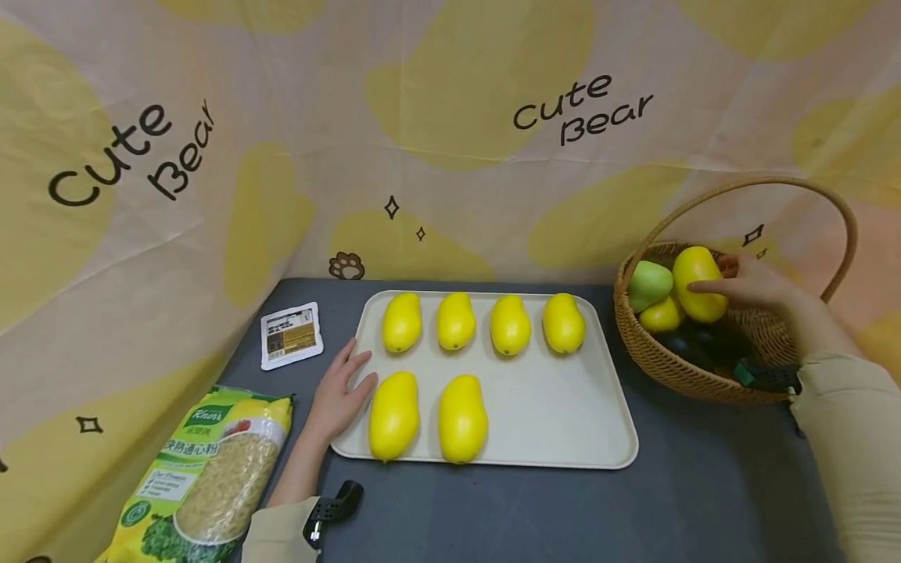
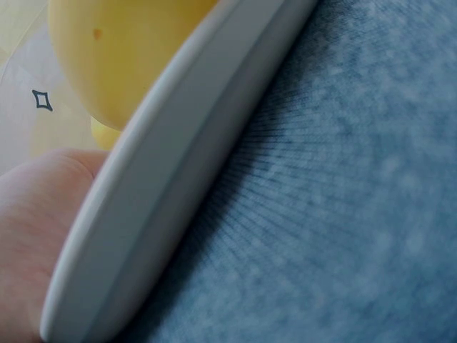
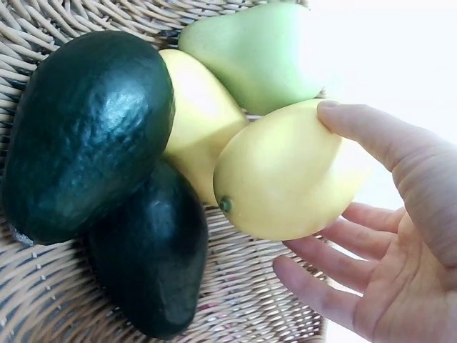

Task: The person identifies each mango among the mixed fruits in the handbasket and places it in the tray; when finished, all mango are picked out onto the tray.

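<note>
In the head view my right hand (image 1: pixel 760 285) is at the basket, thumb and fingers round a yellow mango (image 1: pixel 698 283). The right wrist view shows the thumb on this mango (image 3: pixel 285 171) and the fingers beneath it. Another mango (image 3: pixel 196 114), a green pear (image 3: pixel 257 57) and two dark avocados (image 3: pixel 93 136) lie close by in the wicker basket (image 1: pixel 676 383). My left hand (image 1: pixel 339 399) rests on the left rim of the cream tray (image 1: pixel 549 422), fingers extended. On the tray, several mangoes (image 1: pixel 456 320) form a back row, with two more (image 1: pixel 463 420) in front.
Left of the tray lie a small white packet (image 1: pixel 291 335) and a green Knorr pasta bag (image 1: pixel 204 477). The basket's tall handle (image 1: pixel 767 181) arches over its opening. A printed cloth (image 1: pixel 457 117) hangs behind the grey table (image 1: pixel 535 516).
</note>
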`<control>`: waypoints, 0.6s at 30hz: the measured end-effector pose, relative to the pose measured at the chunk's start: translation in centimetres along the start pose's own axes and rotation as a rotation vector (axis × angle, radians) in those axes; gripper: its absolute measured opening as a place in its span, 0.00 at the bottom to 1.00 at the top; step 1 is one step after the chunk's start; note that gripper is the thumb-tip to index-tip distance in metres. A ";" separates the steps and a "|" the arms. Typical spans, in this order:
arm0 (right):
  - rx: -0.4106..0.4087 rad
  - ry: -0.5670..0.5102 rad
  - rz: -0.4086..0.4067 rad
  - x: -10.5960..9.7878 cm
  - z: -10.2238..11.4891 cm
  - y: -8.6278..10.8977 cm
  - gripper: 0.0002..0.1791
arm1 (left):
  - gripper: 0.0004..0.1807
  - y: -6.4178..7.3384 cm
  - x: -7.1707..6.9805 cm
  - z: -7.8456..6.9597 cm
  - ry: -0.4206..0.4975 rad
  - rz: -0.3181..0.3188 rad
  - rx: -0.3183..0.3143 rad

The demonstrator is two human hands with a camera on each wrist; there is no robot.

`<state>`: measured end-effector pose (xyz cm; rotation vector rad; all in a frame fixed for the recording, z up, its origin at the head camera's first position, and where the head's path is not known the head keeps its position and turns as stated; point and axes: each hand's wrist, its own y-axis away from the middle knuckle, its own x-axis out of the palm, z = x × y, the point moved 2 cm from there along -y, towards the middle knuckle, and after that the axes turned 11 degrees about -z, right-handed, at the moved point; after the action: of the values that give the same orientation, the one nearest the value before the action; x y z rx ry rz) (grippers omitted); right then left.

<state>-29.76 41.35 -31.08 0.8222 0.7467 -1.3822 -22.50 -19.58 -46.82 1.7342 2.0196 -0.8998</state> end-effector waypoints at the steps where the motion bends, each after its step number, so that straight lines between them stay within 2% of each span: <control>1: -0.016 0.020 -0.009 -0.1 0.2 0.0 0.52 | 0.26 0.0 0.0 0.0 -0.003 0.002 0.000; 5: -0.068 0.103 -0.049 -0.6 0.9 0.4 0.50 | 0.26 0.0 0.1 0.0 -0.012 0.008 -0.003; 9: -0.061 0.083 -0.057 -0.9 1.6 1.2 0.49 | 0.26 0.0 0.1 -0.1 -0.020 0.010 0.008; 12: -0.042 0.051 -0.061 -1.1 1.9 2.0 0.52 | 0.26 0.0 0.1 -0.1 -0.018 0.008 0.008; 18: -0.036 0.009 -0.110 -1.3 2.9 3.6 0.55 | 0.26 -0.1 0.2 0.0 -0.026 0.004 0.003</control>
<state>-26.27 39.59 -28.27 0.7688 0.8319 -1.4592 -22.59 -19.42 -46.92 1.7188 1.9979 -0.9199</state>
